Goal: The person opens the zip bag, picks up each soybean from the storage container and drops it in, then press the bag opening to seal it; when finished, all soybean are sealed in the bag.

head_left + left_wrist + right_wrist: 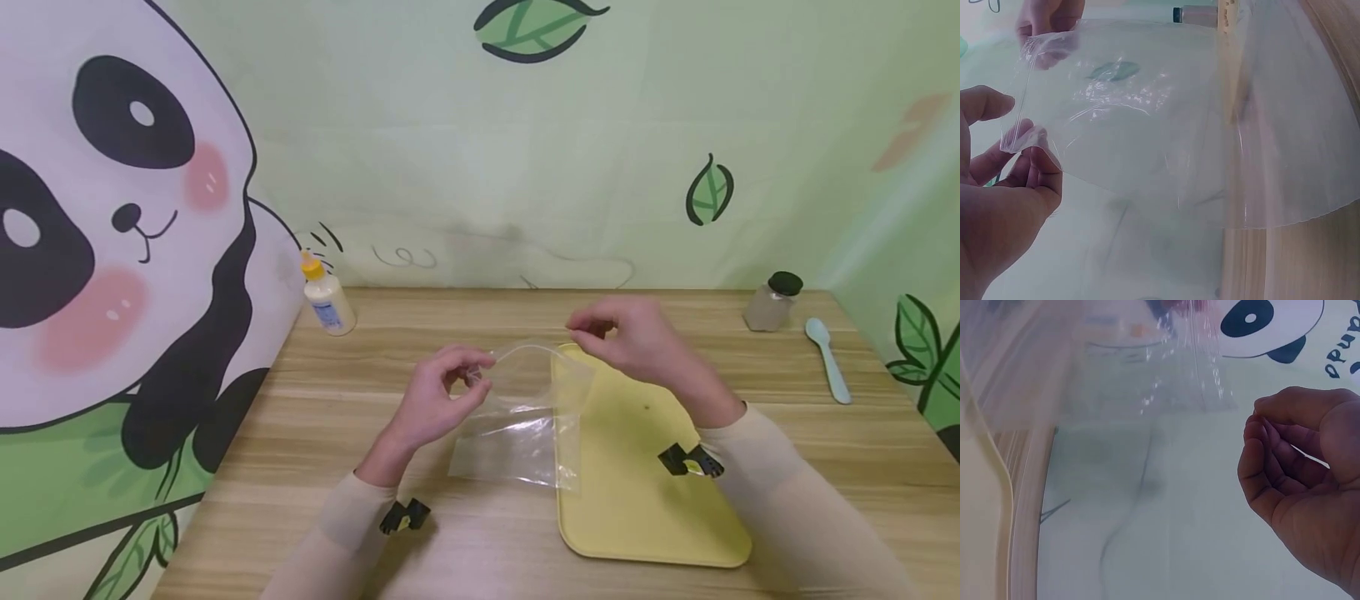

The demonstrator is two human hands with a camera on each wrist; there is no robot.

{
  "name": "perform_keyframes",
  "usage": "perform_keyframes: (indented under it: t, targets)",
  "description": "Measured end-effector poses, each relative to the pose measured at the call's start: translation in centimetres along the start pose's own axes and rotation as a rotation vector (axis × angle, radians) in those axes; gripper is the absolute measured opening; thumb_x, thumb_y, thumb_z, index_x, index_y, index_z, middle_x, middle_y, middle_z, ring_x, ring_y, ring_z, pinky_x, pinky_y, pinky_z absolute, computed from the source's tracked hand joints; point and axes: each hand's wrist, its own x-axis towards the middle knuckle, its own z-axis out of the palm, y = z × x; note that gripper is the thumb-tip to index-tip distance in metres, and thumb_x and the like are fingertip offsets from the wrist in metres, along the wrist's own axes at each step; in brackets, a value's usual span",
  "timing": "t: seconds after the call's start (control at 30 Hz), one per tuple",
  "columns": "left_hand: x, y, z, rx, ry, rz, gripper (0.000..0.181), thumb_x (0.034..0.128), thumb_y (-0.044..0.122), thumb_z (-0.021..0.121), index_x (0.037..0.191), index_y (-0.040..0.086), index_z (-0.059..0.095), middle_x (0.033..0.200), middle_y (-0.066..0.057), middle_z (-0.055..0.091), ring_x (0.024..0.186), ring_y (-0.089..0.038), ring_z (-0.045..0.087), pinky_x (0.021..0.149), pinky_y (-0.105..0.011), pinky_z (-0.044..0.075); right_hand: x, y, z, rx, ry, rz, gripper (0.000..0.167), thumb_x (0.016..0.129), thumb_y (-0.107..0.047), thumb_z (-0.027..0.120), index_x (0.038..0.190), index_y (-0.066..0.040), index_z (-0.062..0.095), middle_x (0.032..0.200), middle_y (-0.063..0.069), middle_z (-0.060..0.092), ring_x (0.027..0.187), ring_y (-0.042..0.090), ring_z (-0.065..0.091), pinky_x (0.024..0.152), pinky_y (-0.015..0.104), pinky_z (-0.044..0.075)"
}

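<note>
Between left hand [437,396] and right hand [633,342]: clear bag [516,446], left pinching edge.

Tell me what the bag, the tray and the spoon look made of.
Bag: apparently thin, glossy plastic film; it is see-through, wrinkled and catches sharp glints.
Tray: probably matte moulded plastic, judging by its even yellow colour and rounded rim.
Spoon: likely plastic, smooth and uniformly pale blue.

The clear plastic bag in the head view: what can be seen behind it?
Through the clear plastic bag, one sees wood-grain tabletop and the yellow tray's left edge. What lies behind the left hand is covered.
</note>
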Motion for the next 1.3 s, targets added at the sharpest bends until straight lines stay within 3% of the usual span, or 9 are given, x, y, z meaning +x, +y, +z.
perform_keyframes:
  t: [0.2, 0.43, 0.67, 0.9, 1.1, 1.3]
  targets:
    - [0.0, 0.0, 0.0, -0.006, 0.003, 0.006, 0.026, 0.0817, -0.009, 0.066, 0.107, -0.004, 0.066, 0.1, -0.015, 0.064, 0.083, -0.015, 0.058, 0.077, -0.022, 0.055, 0.6, -1.0, 1.1, 0.046, -0.034, -0.072, 0.007, 0.083, -0.006, 0.073, 0.09, -0.006, 0.075, 0.079, 0.0, 0.071, 0.07, 0.006, 0.061, 0.064, 0.026, 0.055]
    - [0.0, 0.6, 0.0, -0.008, -0.002, -0.046, 0.027, 0.082, -0.011, 0.066, 0.108, -0.007, 0.065, 0.101, -0.019, 0.063, 0.084, -0.017, 0.058, 0.078, -0.022, 0.054, 0.7, -1.9, 2.1, 0.07, -0.069, -0.093, 0.008, 0.085, -0.007, 0.073, 0.092, -0.006, 0.074, 0.081, -0.002, 0.07, 0.071, 0.006, 0.059, 0.063, 0.026, 0.055]
    - [0.0, 0.0, 0.0, -0.016, -0.001, -0.011, 0.026, 0.0824, -0.008, 0.066, 0.108, -0.004, 0.066, 0.1, -0.016, 0.064, 0.083, -0.016, 0.058, 0.077, -0.023, 0.055, 0.7, -2.0, 2.7, 0.079, -0.076, -0.12, 0.008, 0.085, -0.008, 0.073, 0.093, -0.007, 0.074, 0.082, -0.003, 0.07, 0.071, 0.005, 0.059, 0.062, 0.023, 0.053]
    - [0.1, 0.0, 0.0, -0.018, -0.005, -0.001, 0.026, 0.082, -0.009, 0.066, 0.108, -0.003, 0.066, 0.101, -0.017, 0.064, 0.083, -0.016, 0.059, 0.077, -0.03, 0.057, 0.6, -2.0, 2.5, 0.08, -0.084, -0.104, 0.008, 0.086, -0.01, 0.073, 0.094, -0.008, 0.074, 0.082, -0.003, 0.069, 0.071, 0.005, 0.058, 0.062, 0.023, 0.053]
    - [0.1, 0.0, 0.2, -0.019, -0.005, -0.018, 0.027, 0.0816, -0.01, 0.067, 0.108, -0.005, 0.066, 0.101, -0.016, 0.064, 0.083, -0.017, 0.059, 0.077, -0.026, 0.056, 0.3, -1.7, 1.9, 0.08, -0.086, -0.064, 0.01, 0.087, -0.01, 0.071, 0.096, -0.007, 0.074, 0.083, -0.003, 0.07, 0.073, 0.006, 0.058, 0.064, 0.025, 0.053]
    - [0.0, 0.1, 0.4, -0.008, -0.011, -0.042, 0.028, 0.081, -0.012, 0.066, 0.109, -0.009, 0.064, 0.103, -0.021, 0.064, 0.083, -0.017, 0.058, 0.078, -0.024, 0.055, -0.1, -0.9, 1.1, 0.06, -0.035, -0.051, 0.009, 0.085, -0.008, 0.072, 0.094, -0.006, 0.073, 0.082, -0.002, 0.07, 0.072, 0.007, 0.059, 0.064, 0.027, 0.054]
